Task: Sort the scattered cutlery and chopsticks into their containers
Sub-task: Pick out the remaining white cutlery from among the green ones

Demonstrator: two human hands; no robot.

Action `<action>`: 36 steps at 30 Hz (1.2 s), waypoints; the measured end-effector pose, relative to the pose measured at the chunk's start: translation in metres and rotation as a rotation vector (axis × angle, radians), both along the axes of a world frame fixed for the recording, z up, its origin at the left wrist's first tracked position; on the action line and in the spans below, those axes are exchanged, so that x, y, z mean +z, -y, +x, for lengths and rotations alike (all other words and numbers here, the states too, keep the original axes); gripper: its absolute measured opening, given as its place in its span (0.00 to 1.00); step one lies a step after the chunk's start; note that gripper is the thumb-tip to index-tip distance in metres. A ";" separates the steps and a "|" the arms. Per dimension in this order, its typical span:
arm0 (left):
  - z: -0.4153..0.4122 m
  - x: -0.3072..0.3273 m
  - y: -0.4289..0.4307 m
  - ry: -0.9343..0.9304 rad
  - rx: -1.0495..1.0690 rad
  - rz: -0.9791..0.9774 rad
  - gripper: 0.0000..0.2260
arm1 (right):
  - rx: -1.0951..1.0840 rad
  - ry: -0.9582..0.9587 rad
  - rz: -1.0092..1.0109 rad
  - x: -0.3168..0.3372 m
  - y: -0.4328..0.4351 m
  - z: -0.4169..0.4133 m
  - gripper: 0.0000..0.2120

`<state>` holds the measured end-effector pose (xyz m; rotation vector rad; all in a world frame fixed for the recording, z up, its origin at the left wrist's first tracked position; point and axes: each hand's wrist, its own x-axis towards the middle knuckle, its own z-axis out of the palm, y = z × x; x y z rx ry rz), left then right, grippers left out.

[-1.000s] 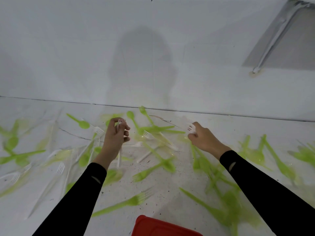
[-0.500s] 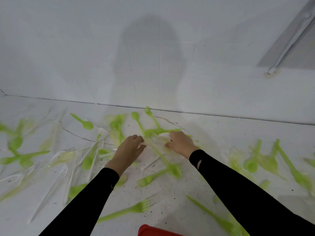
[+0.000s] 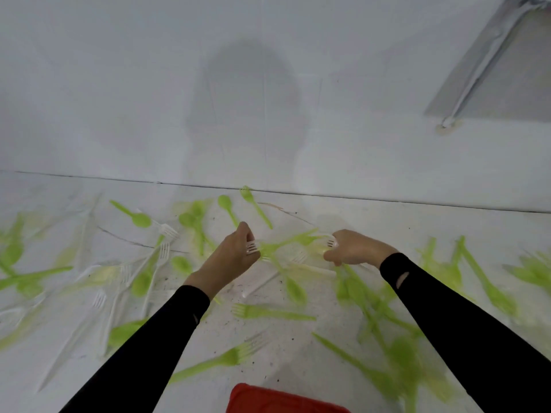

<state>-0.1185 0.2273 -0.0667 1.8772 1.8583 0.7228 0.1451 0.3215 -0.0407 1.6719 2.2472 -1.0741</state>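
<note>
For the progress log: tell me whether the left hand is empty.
No, the left hand grips a white fork, its tines sticking out of the grip.

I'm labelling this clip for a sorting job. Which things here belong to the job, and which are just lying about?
Belongs to the job: left hand gripping a white fork; right hand gripping a second white fork; green fork; green spoon; loose white forks; red container.
Just there: grey panel; wall.

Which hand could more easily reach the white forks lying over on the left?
Probably the left hand: the loose white forks lie on its side; the right hand would have to cross over. Each grip already holds a fork.
</note>
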 end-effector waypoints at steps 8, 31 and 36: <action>0.030 -0.001 0.003 -0.067 -0.045 -0.116 0.07 | -0.186 -0.210 0.102 -0.007 0.021 0.011 0.09; 0.010 -0.001 0.034 -0.314 0.256 -0.171 0.11 | -0.121 -0.134 0.339 -0.035 0.049 -0.020 0.11; -0.009 0.025 0.032 -0.082 0.347 0.013 0.18 | -0.362 -0.483 0.207 -0.001 0.053 -0.014 0.02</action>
